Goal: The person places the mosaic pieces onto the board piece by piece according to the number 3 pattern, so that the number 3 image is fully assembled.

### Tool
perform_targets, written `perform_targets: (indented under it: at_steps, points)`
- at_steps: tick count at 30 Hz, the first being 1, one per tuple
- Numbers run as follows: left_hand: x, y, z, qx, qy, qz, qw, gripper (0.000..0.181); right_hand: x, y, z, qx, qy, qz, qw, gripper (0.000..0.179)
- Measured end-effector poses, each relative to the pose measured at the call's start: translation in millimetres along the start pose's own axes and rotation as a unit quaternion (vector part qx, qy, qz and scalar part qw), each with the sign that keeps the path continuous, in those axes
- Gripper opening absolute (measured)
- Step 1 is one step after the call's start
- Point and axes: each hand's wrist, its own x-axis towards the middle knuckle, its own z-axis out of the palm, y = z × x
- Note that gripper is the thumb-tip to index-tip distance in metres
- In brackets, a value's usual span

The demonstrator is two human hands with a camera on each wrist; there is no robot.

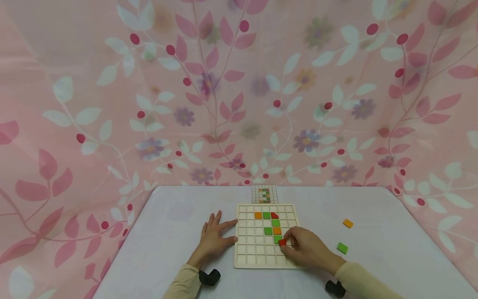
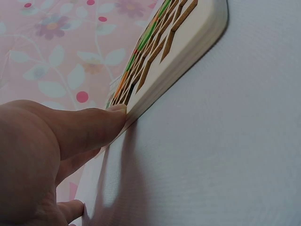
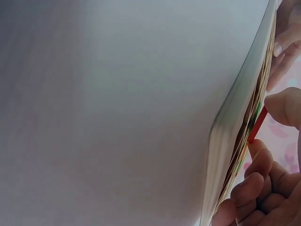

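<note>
A pale wooden grid board (image 1: pixel 248 250) lies flat on the table. On its left edge rest the thumb and index fingertip of my left hand (image 1: pixel 214 238), its fingers spread; the left wrist view shows the thumb (image 2: pixel 94 127) pressing the board's side. My right hand (image 1: pixel 310 248) pinches a red tile (image 1: pixel 282 242) between thumb and fingers, tilted over the board's right half, beside a green tile (image 1: pixel 277 239). Other cells hold several tiles, among them an orange tile (image 1: pixel 258 215), a red rounded tile (image 1: pixel 274 215) and another orange tile (image 1: pixel 276 231).
A small printed pattern card (image 1: pixel 264 194) touches or nearly touches the board's far edge. To the right, a loose orange tile (image 1: pixel 348 223) and a loose green tile (image 1: pixel 342 248) lie on the white-covered table (image 1: pixel 168 232). A pink floral curtain (image 1: pixel 239 104) hangs behind.
</note>
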Motion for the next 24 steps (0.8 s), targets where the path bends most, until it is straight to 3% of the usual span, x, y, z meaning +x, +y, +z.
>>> perform_targets:
  at_steps: [24]
  points:
    - [-0.4, 1.9, -2.2, 0.004, -0.002, 0.002, 1.0, 0.054, -1.0, -6.7, 6.7, -0.032, 0.015, -0.06, 0.9976, 0.02]
